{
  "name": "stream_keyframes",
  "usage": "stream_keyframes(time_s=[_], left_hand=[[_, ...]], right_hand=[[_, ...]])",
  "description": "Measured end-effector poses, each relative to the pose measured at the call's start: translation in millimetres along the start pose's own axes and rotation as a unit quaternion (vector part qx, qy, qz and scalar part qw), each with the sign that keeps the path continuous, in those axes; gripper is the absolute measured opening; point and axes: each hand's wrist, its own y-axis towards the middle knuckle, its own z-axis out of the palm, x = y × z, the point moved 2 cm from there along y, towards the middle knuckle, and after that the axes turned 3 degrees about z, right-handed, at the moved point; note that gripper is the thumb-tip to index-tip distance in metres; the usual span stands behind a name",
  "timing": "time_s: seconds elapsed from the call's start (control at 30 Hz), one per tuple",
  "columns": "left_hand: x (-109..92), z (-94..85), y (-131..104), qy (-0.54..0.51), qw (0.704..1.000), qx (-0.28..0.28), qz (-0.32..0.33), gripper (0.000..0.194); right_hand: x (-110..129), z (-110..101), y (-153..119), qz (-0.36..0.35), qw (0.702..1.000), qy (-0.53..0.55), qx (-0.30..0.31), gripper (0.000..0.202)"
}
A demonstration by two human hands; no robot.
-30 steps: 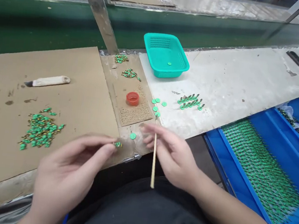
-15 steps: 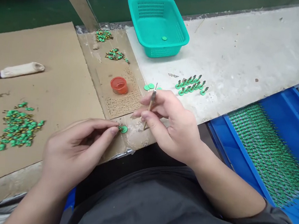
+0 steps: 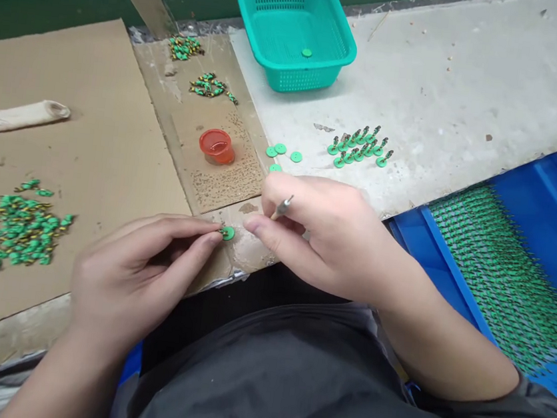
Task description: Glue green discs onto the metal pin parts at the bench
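Green disc (image 3: pixel 229 233) at the tip of the left hand (image 3: pixel 134 276): that is where I keep my attention from this end of the feed. The left thumb and forefinger are closed in a tight pinch on a small piece (image 3: pixel 222 231), mostly hidden by the fingertips, right up against the disc near the front edge of the tabletop (image 3: pixel 445 114). I cannot tell whether the two are joined or merely touching.

The right hand (image 3: pixel 326 234) is curled around a thin stick (image 3: pixel 282 209), thumb against the fingers, its metal tip pointing up and away from the disc. Just beyond that hand lie loose discs (image 3: pixel 296 156), and further right a cluster of upright pieces (image 3: pixel 362 147) stands on discs of its own. A red cup (image 3: pixel 217 146) sits on the speckled cardboard (image 3: pixel 195 189); I cannot make out what fills it.

As I judge it, the pinch is the weak point: so little of the piece shows that a slight roll of the thumb could tilt it or let it drop. The disc is thin and close to the edge, so a nudge might send it off the tabletop. If the stick's tip swings down carelessly, it could knock the disc askew or catch the left fingertips. A wide sweep of the right hand could scatter the loose discs, and reaching farther could topple the upright pieces or tip the cup.
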Motion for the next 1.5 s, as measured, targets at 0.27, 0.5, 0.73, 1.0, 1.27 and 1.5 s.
stream_keyframes(time_s=[0.27,0.5,0.73,1.0,1.27,1.5], left_hand=[[6.9,2.0,1.2,-0.023,0.999,-0.002,0.038,0.009],[10.0,3.2,0.0,-0.056,0.998,0.005,0.013,0.011],[11.2,0.6,-2.1,-0.050,0.999,0.008,0.004,0.010],[12.9,0.1,-2.9,-0.049,0.999,0.007,0.000,0.006],[15.4,2.1,-2.1,-0.042,0.999,0.001,0.021,0.007],[4.7,1.3,2.5,-0.029,0.998,0.003,0.061,0.005]], right_hand=[[-7.7,16.3,6.6,-0.028,0.999,-0.025,0.003,0.058],[-5.9,39.6,9.7,-0.025,0.996,0.076,-0.027,0.051],[-7.0,40.6,12.5,-0.016,0.996,0.083,0.006,0.050],[-0.8,45.6,15.7,0.003,0.998,0.043,0.036,0.034],[7.2,51.1,18.6,-0.025,0.998,-0.023,0.060,0.036],[2.2,41.9,19.4,0.022,0.998,0.012,0.049,0.037]])
